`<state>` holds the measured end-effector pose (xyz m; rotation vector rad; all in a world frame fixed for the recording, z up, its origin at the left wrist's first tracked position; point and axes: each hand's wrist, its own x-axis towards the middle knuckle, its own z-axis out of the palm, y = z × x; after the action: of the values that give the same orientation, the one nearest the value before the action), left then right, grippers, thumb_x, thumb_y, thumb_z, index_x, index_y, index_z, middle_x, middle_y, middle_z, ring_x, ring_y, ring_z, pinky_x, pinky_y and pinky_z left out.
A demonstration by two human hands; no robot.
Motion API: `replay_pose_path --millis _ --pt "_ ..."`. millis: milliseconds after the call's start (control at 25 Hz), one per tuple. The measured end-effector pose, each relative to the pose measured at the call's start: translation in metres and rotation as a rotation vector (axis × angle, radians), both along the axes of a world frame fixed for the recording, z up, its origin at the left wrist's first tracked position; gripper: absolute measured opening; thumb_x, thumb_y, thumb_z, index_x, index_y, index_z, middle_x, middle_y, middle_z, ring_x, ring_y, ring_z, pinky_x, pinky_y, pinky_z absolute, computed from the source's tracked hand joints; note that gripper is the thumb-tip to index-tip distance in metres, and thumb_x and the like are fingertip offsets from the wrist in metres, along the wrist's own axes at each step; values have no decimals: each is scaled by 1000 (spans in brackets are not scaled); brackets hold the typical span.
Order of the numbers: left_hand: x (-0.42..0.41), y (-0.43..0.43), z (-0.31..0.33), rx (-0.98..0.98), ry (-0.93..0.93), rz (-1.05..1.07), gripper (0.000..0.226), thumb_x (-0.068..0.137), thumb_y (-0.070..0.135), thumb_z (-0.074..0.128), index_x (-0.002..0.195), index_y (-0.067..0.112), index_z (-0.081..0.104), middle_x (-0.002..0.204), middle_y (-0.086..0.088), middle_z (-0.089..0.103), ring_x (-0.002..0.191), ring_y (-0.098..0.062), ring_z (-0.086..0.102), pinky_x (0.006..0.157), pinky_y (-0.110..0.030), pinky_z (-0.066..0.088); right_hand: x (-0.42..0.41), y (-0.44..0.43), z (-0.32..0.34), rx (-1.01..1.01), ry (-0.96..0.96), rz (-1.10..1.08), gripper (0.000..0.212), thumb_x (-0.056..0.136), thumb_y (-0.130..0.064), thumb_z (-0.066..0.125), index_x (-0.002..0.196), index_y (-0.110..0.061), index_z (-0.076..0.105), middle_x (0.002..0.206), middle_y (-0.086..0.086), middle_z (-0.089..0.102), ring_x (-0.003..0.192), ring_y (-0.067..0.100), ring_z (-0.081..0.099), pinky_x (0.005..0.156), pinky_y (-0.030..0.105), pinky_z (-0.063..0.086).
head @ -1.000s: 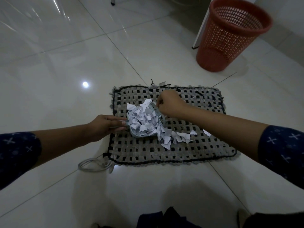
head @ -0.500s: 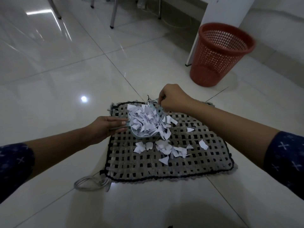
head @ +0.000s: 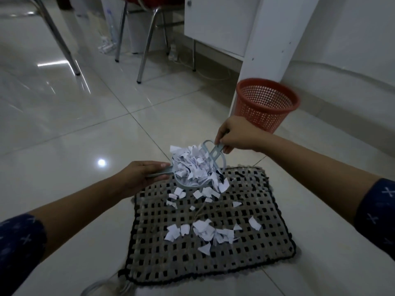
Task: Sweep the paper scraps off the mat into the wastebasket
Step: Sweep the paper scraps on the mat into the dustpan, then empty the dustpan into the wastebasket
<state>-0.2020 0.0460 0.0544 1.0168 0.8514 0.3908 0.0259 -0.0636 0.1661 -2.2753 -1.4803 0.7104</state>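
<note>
The left hand (head: pixel 139 176) grips a pale grey plastic dustpan (head: pixel 180 184) heaped with white paper scraps (head: pixel 192 165). The right hand (head: pixel 237 135) grips a grey tool (head: pixel 215 151). Loose scraps (head: pixel 205 230) lie on the woven grey-and-black mat (head: pixel 267 242), and nothing is yet tipped into the far orange mesh wastebasket (head: pixel 265 105).

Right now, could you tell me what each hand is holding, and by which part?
The left hand grips the scrap-filled dustpan by its handle; the right hand grips a grey tool by its upper end, above the pan.

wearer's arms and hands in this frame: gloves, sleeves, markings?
No gloves: left hand and right hand are bare, no rings or watch visible. Forearms bare too. The left sleeve and right sleeve are dark navy with small pale cross marks.
</note>
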Motion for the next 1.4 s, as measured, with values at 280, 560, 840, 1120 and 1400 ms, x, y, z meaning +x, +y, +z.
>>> replay_pose_path --millis 280,560,840,1120,1400 --pt "37 -6 38 -26 -48 -14 21 86 0 55 77 -1 73 82 -11 75 73 -18 72 61 -19 56 36 -10 37 -10 35 -40 21 86 7 52 98 8 70 96 23 71 67 17 67 45 8 51" --pt "63 -20 59 -18 -29 -41 15 86 1 54 92 -4 67 81 -10 75 72 -17 72 62 -19 57 64 -25 51 6 28 -42 20 85 7 53 91 3 72 91 18 72 66 15 67 45 7 49" --pt "116 -11 86 -5 -54 -93 16 86 3 54 95 -6 64 76 -8 75 68 -15 71 57 -16 55 113 -26 78 15 -33 -73 18 85 3 58 85 -4 74 87 12 73 71 16 67 64 17 58" --pt "217 36 112 -5 -126 -130 17 89 4 51 98 -6 62 88 -11 71 65 -13 71 57 -15 54 199 6 118 33 12 -218 17 84 7 60 98 11 69 79 15 69 64 18 68 46 13 56" --pt "340 84 120 83 -171 5 12 85 -3 56 93 -10 61 100 -19 65 70 -19 71 54 -17 54 294 66 113 152 -111 -329 22 83 5 61 102 13 68 93 22 71 76 27 70 80 37 61"
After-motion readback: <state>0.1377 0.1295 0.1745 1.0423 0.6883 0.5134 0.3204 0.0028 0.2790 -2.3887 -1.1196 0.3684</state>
